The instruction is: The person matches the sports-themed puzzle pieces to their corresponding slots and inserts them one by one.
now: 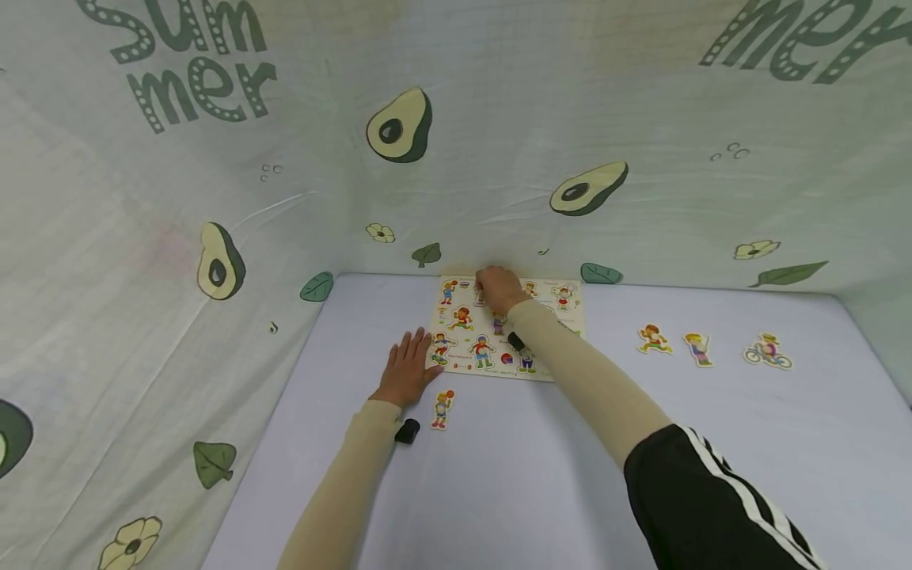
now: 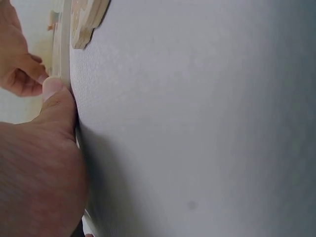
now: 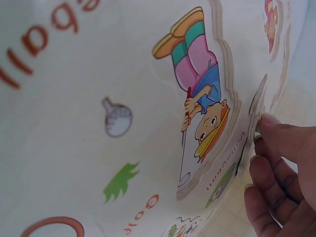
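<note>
Though over white tabletop [image 1: 499, 483], hands unalike: left [image 1: 404, 368] flat, right [image 1: 501, 289] tight on a piece [image 3: 254, 116], avocado-print cloth [image 1: 484, 158] behind.

I have the cream rectangular wooden board [image 1: 463, 342] at the flat white tabletop's [image 1: 513, 475] far edge | pale cloth backdrop [image 1: 492, 95] behind | multicoloured wooden ball-player cutout [image 1: 442, 409] before its near-left corner | rightward, in order: multicoloured wooden runner cutout [image 1: 653, 339], standing-figure cutout [image 1: 699, 349], cyclist cutout [image 1: 768, 351]

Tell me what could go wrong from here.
The tilted piece pinched by the right hand might slip or catch on the board. The board could slide if the left hand, at its edge, pushes. The loose figure near that hand might get knocked aside.
</note>
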`<state>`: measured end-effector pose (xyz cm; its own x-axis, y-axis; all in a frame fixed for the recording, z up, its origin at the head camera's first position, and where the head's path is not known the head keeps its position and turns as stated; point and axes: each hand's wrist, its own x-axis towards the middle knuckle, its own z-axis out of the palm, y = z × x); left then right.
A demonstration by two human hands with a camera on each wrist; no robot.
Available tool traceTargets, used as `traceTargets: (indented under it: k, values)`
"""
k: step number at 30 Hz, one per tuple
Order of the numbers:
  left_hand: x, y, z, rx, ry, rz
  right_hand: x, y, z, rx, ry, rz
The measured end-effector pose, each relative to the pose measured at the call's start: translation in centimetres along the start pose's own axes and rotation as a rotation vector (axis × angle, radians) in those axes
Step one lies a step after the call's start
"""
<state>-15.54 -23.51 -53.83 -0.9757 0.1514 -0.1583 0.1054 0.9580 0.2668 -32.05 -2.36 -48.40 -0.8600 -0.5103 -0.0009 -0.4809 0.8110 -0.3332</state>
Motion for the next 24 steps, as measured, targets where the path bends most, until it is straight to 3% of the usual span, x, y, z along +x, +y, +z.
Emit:
traceTargets:
  k: [12, 24]
  values:
    - [-0.39, 0.82, -0.68, -0.017, -0.017, -0.018, 0.54, 0.26, 0.22, 0.002, -0.021, -0.011]
    - [-0.34, 0.98, -0.91, -0.005, -0.025, -0.029, 0.45, -0.12, 0.42, -0.01, 0.039, -0.003]
